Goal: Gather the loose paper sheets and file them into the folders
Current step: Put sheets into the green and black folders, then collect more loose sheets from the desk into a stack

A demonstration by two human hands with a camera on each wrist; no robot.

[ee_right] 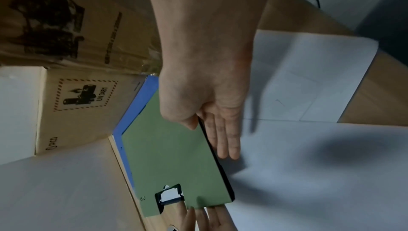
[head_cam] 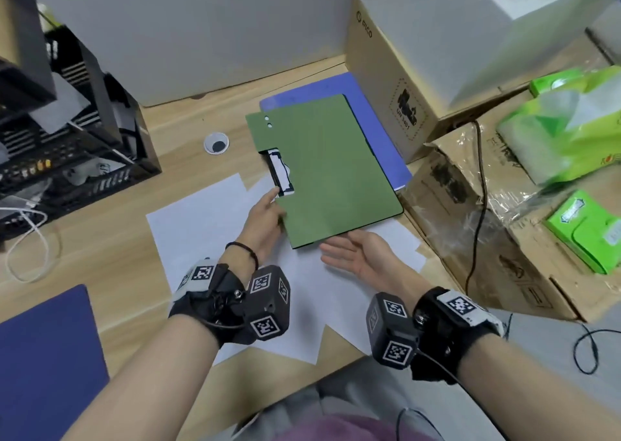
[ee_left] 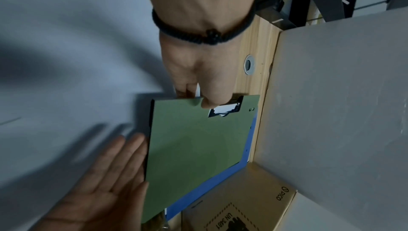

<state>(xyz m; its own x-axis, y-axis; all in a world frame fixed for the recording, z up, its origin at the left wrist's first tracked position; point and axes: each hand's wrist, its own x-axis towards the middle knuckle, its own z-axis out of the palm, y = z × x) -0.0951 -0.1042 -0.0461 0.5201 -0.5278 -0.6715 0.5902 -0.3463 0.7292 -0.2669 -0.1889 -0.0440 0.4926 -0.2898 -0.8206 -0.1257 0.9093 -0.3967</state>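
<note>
Green card, stiff and flat, is making up the cover of the folder [head_cam: 324, 171] that we are handling at the middle of the wooden desk [head_cam: 111, 239]; it is lying partly over a blue folder [head_cam: 376, 118] and overlapping the loose paper sheets [head_cam: 201, 225] spread beneath our wrists. Our left hand [head_cam: 263, 220] is pinching the folder's near-left edge, thumb on top beside the metal clip [head_cam: 280, 171] and fingers curled under. Our right hand [head_cam: 359, 255] is lying palm up with its fingers straight along the folder's near edge, holding nothing.

We are judging the folder to be light and rigid, likely to pivot as one board, so an edge grip near the clip should be serving well. The sheets, by contrast, are looking thin, limp and prone to sliding on the smooth desk; we are expecting to square them into a stack and lift by pinching one side, rather than taking single corners.

Looking along the left wrist, we are seeing the thumb pressing the cover just beside the clip's white label, a contact the head view is only hinting at. The right wrist view is showing the folder's dark side edge meeting the straight fingers [ee_right: 223, 139], and a cardboard box [ee_right: 84, 105] just beyond the blue folder. Only the head view is giving us the whole spread of sheets and a second dark blue folder [head_cam: 47, 360] at the near left.
</note>
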